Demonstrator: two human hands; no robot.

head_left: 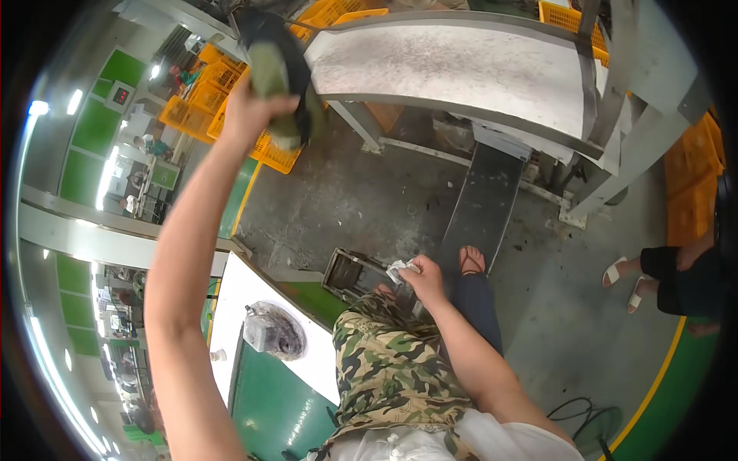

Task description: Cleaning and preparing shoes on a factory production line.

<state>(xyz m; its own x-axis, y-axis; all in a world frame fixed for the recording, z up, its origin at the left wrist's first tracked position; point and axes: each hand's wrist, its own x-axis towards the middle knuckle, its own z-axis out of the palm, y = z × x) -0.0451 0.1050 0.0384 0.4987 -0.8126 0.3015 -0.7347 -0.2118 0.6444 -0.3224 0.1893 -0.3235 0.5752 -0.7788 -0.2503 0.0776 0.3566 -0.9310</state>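
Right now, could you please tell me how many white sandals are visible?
2: the upper sandal and lower sandal, worn by a person at right; others may be hidden.

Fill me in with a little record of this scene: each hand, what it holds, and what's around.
Left hand: raised, holding a green-and-black object, motion-blurred
Right hand: lower, holding a crumpled white piece; paper or cloth, unclear
Clothing: camouflage apron
Lower left: table bearing a clear plastic-looking item
Ahead: metal frame with a speckled white surface
Upper left: yellow crates
Right edge: another person's legs, white sandals
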